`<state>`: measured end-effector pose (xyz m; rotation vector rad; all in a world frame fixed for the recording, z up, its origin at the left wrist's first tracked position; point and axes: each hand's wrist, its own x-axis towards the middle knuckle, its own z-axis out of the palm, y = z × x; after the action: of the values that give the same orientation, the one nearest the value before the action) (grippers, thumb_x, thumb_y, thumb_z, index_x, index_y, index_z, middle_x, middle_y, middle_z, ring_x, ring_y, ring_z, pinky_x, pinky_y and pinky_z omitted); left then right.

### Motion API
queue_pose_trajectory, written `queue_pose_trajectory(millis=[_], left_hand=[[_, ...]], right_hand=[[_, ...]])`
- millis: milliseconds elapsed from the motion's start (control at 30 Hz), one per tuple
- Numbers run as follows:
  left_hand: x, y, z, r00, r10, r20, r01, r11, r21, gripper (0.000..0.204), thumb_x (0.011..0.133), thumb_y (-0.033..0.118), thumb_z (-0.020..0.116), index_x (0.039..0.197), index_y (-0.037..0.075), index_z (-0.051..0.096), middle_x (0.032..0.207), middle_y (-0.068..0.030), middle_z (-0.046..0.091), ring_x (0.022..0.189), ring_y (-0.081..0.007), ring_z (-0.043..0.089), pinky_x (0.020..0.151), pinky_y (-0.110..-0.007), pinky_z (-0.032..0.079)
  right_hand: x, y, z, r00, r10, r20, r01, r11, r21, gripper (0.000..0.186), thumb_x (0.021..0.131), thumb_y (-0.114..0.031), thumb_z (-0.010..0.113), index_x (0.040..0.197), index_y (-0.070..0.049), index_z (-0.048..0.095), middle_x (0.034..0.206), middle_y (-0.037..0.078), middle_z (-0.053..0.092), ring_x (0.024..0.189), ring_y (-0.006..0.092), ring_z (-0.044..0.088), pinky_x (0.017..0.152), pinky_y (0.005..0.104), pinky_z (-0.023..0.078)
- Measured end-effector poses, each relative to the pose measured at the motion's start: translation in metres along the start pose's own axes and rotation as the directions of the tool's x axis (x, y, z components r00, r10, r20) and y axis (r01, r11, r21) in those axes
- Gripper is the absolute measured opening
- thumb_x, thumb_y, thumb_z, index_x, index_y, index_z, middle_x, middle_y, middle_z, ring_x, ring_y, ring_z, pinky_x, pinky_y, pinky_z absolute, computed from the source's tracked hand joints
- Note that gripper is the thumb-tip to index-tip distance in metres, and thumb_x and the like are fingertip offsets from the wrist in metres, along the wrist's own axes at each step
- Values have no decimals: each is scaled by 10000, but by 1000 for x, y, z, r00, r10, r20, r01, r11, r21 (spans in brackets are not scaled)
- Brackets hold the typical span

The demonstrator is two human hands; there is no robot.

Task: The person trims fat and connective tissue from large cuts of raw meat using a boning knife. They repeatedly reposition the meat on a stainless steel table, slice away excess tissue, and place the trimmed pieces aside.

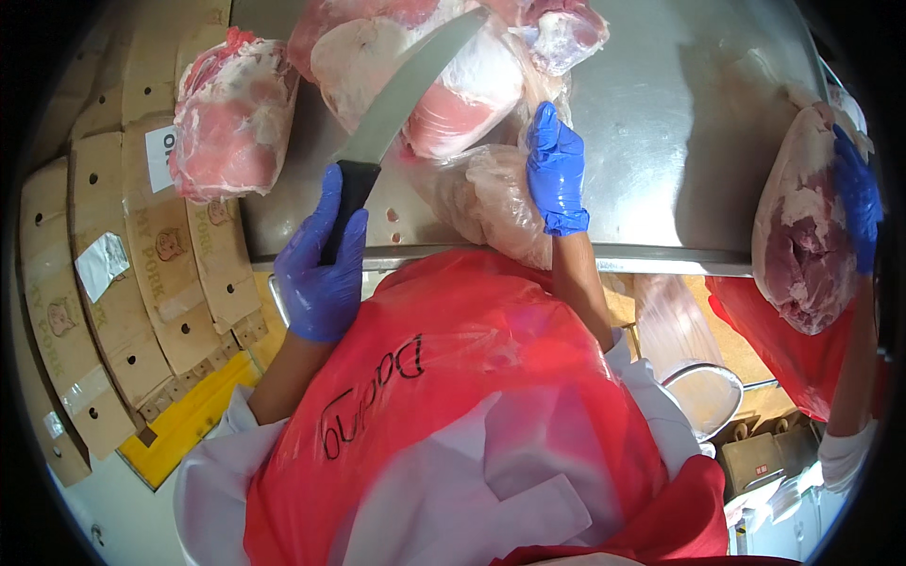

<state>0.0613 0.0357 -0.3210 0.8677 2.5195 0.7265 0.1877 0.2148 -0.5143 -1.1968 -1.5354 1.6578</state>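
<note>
Your left hand [323,269] has the knife [401,104] running up and right from it, blade across your view of the meat [472,99]. Meat sits on the surface [632,160] beyond both hands; plastic bag [486,193] is beside your right hand [557,174], on its left. Left: fingers clamped on the black handle. Right: fingers curled together on bag film leading up toward the meat. Can't tell if blade touches meat. Knife: broad, grey blade, gently curved. Bag: clear, crumpled. Meat: pink, white fat over much of it. Separate pink cut [231,123] at left. Co-worker's blue-gloved hand [857,203] is against a darker cut [802,222] at right.
</note>
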Motion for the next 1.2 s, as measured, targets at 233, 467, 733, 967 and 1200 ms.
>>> queue_pose_trajectory(millis=[233, 467, 733, 967, 1200], left_hand=[[-2, -38, 26, 991, 125, -43, -125, 992, -5, 531, 959, 26, 678, 1469, 31, 531, 1102, -72, 739, 917, -65, 605, 832, -255, 509], [5, -67, 43, 967, 228, -114, -231, 973, -17, 566, 934, 62, 720, 1472, 80, 545, 886, -64, 688, 721, -97, 598, 700, -271, 515], [21, -104, 51, 959, 269, -87, -271, 963, -14, 537, 954, 52, 698, 1465, 29, 536, 1156, -110, 738, 950, -83, 648, 841, -263, 525], [42, -132, 58, 890, 425, -165, -424, 905, 44, 598, 889, 122, 781, 1452, 121, 578, 759, -67, 620, 599, -150, 559, 616, -293, 503], [63, -157, 61, 847, 498, -184, -507, 862, 0, 599, 888, 150, 784, 1451, 152, 582, 823, -82, 678, 653, -175, 634, 660, -306, 529]], right_hand=[[3, 9, -3, 1000, 13, -16, -13, 1000, -20, 549, 1085, -409, 481, 812, 49, 612, 649, 167, 501, 618, 262, 384, 644, 419, 436], [5, 14, -5, 998, -9, -57, 5, 997, -73, 550, 1084, -439, 494, 778, 0, 623, 674, 2, 497, 655, 122, 406, 618, 322, 416], [5, 19, -6, 999, -18, -34, 14, 993, -115, 585, 1085, -466, 462, 803, 22, 621, 675, 88, 521, 635, 200, 423, 627, 380, 429], [7, 28, -8, 999, 1, -43, -8, 986, -164, 618, 1083, -472, 442, 827, 52, 645, 687, 214, 579, 617, 286, 459, 657, 447, 447], [0, 23, -8, 998, -29, -59, 16, 978, -209, 631, 1084, -481, 420, 877, 56, 678, 704, 248, 610, 617, 347, 505, 673, 464, 463]])
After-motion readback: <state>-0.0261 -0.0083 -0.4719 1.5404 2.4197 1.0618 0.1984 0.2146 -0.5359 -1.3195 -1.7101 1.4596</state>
